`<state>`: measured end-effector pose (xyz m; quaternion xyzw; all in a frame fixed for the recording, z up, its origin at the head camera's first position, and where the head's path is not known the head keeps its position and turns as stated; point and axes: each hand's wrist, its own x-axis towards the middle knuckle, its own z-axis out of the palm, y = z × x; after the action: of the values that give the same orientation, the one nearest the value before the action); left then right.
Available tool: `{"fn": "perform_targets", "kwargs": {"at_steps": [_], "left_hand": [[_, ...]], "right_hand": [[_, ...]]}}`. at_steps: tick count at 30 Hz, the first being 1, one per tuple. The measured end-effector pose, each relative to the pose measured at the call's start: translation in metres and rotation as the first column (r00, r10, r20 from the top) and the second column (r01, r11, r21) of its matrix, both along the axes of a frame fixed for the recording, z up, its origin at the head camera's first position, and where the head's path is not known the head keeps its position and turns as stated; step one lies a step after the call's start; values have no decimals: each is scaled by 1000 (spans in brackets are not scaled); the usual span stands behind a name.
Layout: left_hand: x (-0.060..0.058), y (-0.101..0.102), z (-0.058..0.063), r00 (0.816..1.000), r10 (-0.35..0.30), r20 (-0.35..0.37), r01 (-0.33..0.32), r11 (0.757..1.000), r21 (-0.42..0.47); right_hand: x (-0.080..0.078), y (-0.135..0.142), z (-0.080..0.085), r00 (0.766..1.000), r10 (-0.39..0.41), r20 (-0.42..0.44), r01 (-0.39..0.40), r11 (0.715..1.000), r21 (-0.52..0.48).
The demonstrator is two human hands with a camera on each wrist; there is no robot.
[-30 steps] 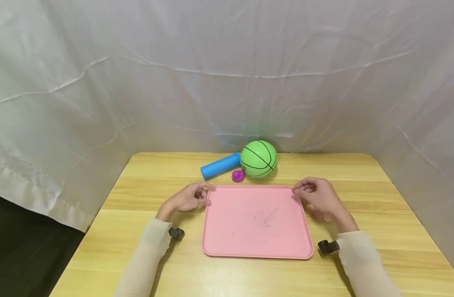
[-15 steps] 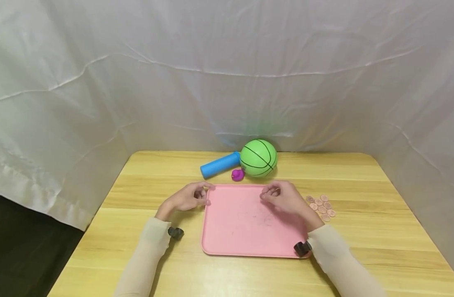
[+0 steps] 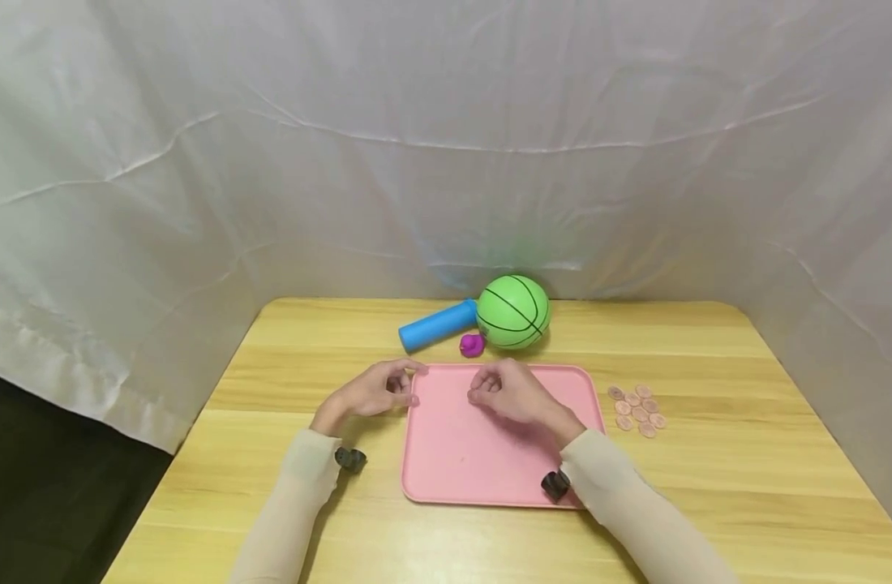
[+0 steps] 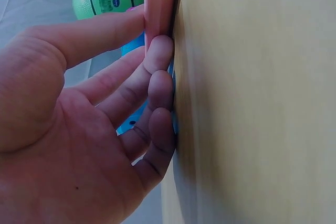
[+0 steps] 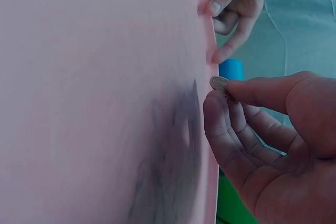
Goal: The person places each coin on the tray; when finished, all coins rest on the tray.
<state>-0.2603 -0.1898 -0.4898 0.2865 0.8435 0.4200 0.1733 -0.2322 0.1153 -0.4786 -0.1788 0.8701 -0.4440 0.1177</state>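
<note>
The pink tray lies flat on the table. My left hand holds its upper left corner, thumb and fingertips at the rim, as the left wrist view shows. Above the tray's surface, near its far edge, is my right hand. It pinches a small coin between thumb and forefinger; the head view hides this coin. To the right of the tray, several copper-coloured coins lie together in a loose cluster on the wood. Dark scribble-like marks show on the tray's surface in the right wrist view.
Behind the tray sit a blue cylinder, a purple rubber duck and a green ball with black lines. The wooden table is bordered by a pale hanging cloth at its back and sides.
My right hand has moved left from beside the tray's right rim to over its middle, uncovering the coin cluster. The left hand has stayed at the tray's corner.
</note>
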Motion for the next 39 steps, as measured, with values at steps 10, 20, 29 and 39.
{"fn": "perform_targets", "kwargs": {"at_steps": [10, 20, 29, 39], "left_hand": [[6, 5, 6, 996, 12, -86, -22, 993, -114], [5, 4, 7, 997, 23, -77, -31, 994, -102], [2, 1, 3, 998, 20, -63, -24, 997, -75], [1, 1, 2, 1000, 20, -20, -21, 998, -51]], "right_hand": [[1, -24, -4, 1000, 2, -23, -2, 1000, -19], [-2, -39, 0, 999, -38, 9, 38, 999, -16], [-7, -46, -10, 997, -47, -58, 54, 991, 124], [-3, -41, -7, 989, -45, -142, 71, 979, 189]]}}
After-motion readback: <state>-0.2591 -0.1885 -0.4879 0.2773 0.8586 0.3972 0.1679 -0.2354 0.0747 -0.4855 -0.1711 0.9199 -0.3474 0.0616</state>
